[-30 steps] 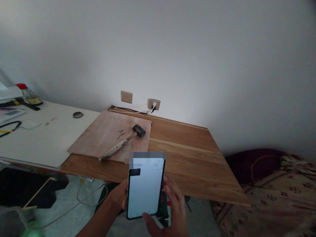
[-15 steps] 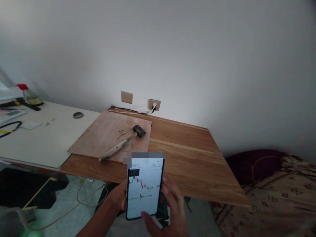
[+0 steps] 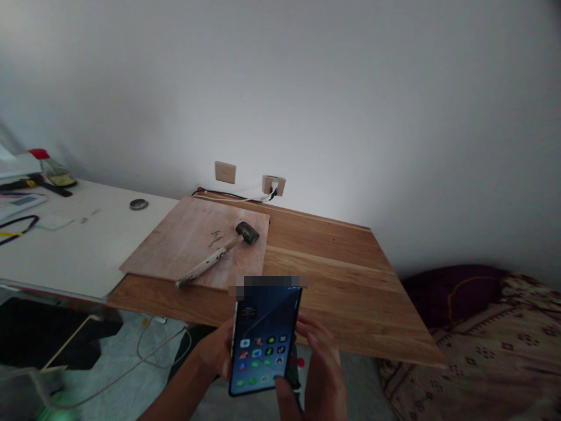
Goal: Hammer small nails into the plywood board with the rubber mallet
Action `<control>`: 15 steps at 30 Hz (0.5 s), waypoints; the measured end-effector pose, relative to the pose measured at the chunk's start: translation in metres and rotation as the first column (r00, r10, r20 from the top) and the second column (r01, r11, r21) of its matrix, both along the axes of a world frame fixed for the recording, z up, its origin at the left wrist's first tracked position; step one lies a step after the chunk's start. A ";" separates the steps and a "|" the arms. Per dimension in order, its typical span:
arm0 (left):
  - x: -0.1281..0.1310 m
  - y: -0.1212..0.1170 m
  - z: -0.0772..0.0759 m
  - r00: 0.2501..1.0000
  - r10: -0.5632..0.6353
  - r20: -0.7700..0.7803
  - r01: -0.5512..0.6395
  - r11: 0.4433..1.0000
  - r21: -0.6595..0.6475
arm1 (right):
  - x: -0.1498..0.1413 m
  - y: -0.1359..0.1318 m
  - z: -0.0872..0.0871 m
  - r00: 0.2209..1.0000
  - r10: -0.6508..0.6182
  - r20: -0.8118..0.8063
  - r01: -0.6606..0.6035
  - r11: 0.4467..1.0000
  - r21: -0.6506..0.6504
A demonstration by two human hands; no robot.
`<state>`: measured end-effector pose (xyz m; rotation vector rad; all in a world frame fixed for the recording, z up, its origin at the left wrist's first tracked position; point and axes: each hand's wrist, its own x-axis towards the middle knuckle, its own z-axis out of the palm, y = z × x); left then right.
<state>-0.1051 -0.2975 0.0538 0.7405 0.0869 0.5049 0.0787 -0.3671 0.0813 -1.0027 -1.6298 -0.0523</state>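
A smartphone [image 3: 265,342] is upright in front of me, its screen showing a dark home page with app icons. My left hand [image 3: 215,354] grips its left edge from behind. My right hand [image 3: 323,371] cups the right edge, with the thumb at the bottom of the screen. Beyond the phone, a hammer [image 3: 219,252] with a black head and pale handle lies on a plywood board [image 3: 184,242], beside a few small nails [image 3: 215,237].
The board rests on a wooden tabletop [image 3: 342,292] against a white wall with a socket [image 3: 273,185] and a plugged cable. A white table [image 3: 74,240] at left carries a bottle [image 3: 51,168], cables and a round lid [image 3: 138,204]. A patterned cushion [image 3: 491,351] lies at right.
The phone screen went from a blank white page to a chart, then to the dark home page. The phone shifted slightly right and down, and my right fingers spread along its edge.
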 end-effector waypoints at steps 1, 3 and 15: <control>0.001 -0.001 0.000 1.000 0.008 -0.020 -0.008 1.000 -0.011 | -0.001 0.000 0.001 1.000 -0.007 -0.025 0.007 1.000 0.011; 0.004 -0.001 -0.001 0.999 -0.011 -0.041 0.010 1.000 -0.015 | -0.002 0.001 0.005 0.997 -0.053 -0.059 0.055 0.998 0.036; 0.008 0.002 -0.007 0.998 -0.019 -0.055 0.021 0.999 0.039 | -0.002 0.003 0.003 0.955 -0.220 0.198 0.190 0.969 0.161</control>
